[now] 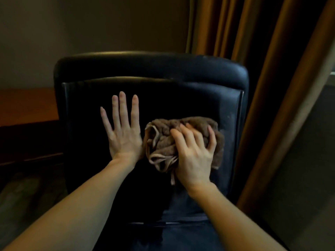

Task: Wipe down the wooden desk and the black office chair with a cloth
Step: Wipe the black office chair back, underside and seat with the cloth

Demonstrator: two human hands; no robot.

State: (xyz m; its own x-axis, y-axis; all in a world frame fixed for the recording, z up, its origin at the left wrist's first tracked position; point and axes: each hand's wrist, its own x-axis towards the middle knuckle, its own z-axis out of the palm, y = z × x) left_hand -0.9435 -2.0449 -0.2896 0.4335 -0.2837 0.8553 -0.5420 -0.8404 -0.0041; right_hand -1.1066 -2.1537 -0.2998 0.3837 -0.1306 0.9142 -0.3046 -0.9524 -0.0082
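Both forearms reach in from 6 o'clock. Left hand (pixel 125 134) flat, fingers spread on black chair (pixel 181 98) back. Right hand (pixel 194 153) clutches bunched brown cloth (pixel 163 134) near 3 o'clock edge; curtain (pixel 268 87) just beyond. Worktop (pixel 27 105) at 9 o'clock.

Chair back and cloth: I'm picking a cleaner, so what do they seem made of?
The chair back looks like black leather or a leather-like vinyl: smooth, with a soft sheen and piped seams. The cloth looks like brown terry towelling: nubby, looped pile with a paler flat hem, bunched under the right hand.
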